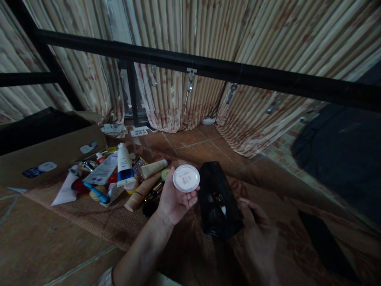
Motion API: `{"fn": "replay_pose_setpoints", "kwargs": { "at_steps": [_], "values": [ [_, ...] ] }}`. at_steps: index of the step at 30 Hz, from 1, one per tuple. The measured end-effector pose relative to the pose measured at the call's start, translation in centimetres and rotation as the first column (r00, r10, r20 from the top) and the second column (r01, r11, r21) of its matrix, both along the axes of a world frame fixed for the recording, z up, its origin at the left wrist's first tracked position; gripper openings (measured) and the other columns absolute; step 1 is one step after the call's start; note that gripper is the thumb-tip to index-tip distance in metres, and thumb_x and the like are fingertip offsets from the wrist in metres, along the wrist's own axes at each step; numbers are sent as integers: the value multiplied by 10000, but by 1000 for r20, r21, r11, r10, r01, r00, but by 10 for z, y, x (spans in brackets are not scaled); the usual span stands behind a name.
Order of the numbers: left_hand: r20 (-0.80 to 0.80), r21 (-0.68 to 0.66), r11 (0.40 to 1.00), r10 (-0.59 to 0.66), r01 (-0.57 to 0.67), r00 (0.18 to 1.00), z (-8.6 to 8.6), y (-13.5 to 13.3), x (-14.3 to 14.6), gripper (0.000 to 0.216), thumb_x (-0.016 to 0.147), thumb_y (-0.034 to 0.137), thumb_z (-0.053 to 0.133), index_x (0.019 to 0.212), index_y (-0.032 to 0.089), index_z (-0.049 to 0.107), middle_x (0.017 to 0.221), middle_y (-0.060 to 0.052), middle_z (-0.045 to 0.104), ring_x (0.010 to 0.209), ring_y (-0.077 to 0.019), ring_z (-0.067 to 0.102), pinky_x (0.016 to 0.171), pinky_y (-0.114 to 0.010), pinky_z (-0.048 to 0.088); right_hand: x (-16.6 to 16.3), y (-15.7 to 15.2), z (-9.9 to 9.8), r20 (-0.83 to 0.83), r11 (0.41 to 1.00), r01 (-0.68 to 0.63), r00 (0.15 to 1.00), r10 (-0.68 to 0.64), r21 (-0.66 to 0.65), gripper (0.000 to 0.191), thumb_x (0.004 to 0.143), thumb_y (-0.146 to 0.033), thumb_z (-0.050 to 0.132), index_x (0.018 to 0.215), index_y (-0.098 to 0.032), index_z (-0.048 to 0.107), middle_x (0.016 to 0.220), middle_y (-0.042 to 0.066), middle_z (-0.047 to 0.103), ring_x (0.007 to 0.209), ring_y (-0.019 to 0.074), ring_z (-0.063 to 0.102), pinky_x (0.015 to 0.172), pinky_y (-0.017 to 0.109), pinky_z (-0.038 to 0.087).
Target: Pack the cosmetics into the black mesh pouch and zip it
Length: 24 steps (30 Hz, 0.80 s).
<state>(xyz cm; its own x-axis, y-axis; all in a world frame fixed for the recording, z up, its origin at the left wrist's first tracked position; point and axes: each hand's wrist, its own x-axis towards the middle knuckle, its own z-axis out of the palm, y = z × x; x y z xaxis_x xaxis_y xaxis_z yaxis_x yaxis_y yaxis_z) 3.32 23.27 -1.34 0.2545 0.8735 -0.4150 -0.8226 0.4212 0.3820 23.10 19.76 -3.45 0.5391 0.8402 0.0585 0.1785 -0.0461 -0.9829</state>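
Observation:
My left hand (pixel 175 202) is closed round a flat round container (pixel 186 178), tilted so its white labelled face points at me. Right beside it, an open black pouch (pixel 218 169) stands with several small items inside, among them something white (pixel 223 210); the rest is too dark to make out. At the pouch's right edge, my right hand (pixel 257 230) has its fingers pinched on the rim. Left of my left hand lies a pile of cosmetics, with a white and blue tube (pixel 124 165), a beige tube (pixel 153 169) and a tan tube (pixel 143 192).
A cardboard box (pixel 65 151) stands behind the pile on the left. The brown patterned mat (pixel 119 226) lies on floor tiles, with a dark flat rectangular object (pixel 327 246) at right. A black metal bar (pixel 208 59) crosses before striped curtains (pixel 190 31).

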Motion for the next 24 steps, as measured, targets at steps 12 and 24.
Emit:
{"fn": "replay_pose_setpoints", "kwargs": {
  "at_steps": [12, 24],
  "values": [
    [-40, 2, 1000, 26, -26, 999, -1, -1, 2, 549, 881, 577, 352, 952, 125, 654, 697, -123, 683, 479, -124, 586, 497, -231, 500, 0, 0, 1, 11, 999, 31, 999, -30, -14, 369, 697, -458, 681, 912, -159, 706, 905, 79, 731, 780, 219, 664, 663, 295, 497],
    [-48, -31, 999, 28, -29, 998, -2, 0, 3, 545, 877, 574, 364, 958, 117, 650, 656, -113, 668, 469, -127, 580, 494, -233, 497, 2, 1, 0, 61, 999, 42, 997, -41, -14, 370, 704, -472, 665, 891, -157, 710, 926, 84, 729, 858, 240, 661, 734, 324, 496]
  ]
}}
